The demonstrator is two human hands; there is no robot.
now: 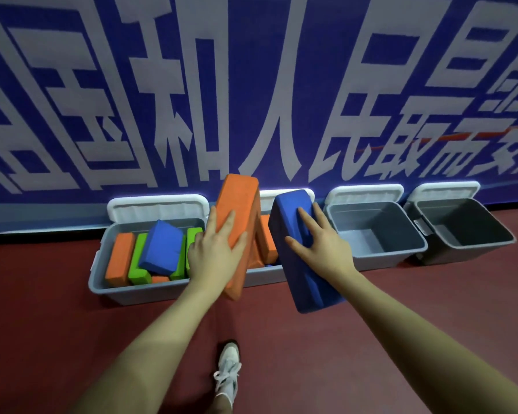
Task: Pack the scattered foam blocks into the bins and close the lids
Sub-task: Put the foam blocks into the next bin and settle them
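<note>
Foam, judged light and soft, not slippery. Left hand (214, 255) grips orange block (237, 216), right hand (322, 245) grips blue block (293, 264), both above second bin (260, 274); hold across broad faces.

A blue banner (251, 85) with large white characters backs the dark red floor (42, 324), where a white laced shoe (228, 370) stands near the bottom edge.

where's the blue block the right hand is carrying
In the head view, right of centre: the blue block is held tilted by the right hand, in front of the second bin, beside the orange block.
</note>
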